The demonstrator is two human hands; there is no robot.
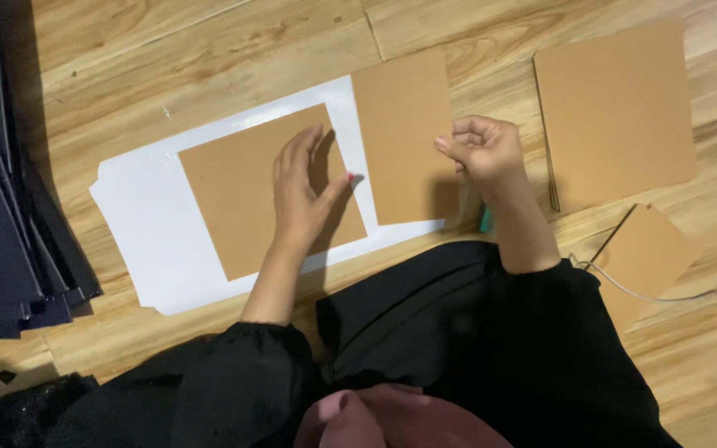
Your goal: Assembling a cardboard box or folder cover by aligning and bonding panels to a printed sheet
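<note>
A white sheet [143, 224] lies on the wooden floor. On it rests a brown cardboard rectangle [234, 191], and my left hand [300, 191] lies flat on its right part, fingers spread. A second brown cardboard piece [404, 133] sits to the right, overlapping the white sheet's edge. My right hand [483, 149] pinches the right edge of this second piece with fingers curled. Both sleeves are black.
A stack of brown cardboard sheets [616, 108] lies at the upper right, with a smaller brown piece [649, 253] below it and a grey cable [665, 297] crossing it. Dark sheets [2, 207] are piled at the left. A small green object [485, 220] peeks beside my right wrist.
</note>
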